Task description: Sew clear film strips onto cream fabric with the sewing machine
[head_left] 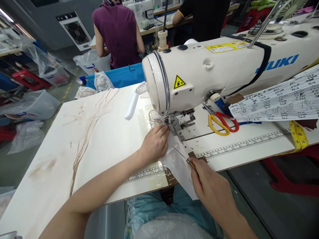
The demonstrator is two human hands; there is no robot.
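My left hand point(155, 142) lies by the presser foot of a white sewing machine point(191, 71), its fingers bent together on a strip of thin white fabric point(179, 171). The fabric runs from under the needle area down over the table's front edge. An awl point(191, 163) with a wooden handle and a thin metal shaft is held in my right hand point(213, 187). Its tip points toward the machine, over the fabric and close to my left hand. What my left fingertips touch at the needle is partly hidden.
Scissors point(223, 123) with yellow and red handles lie right of the needle. Marked paper strips point(276, 96) and a yellow tape measure point(298, 136) sit further right. White lace pieces point(102, 82) rest at the table's back edge. Two people point(118, 31) sit beyond.
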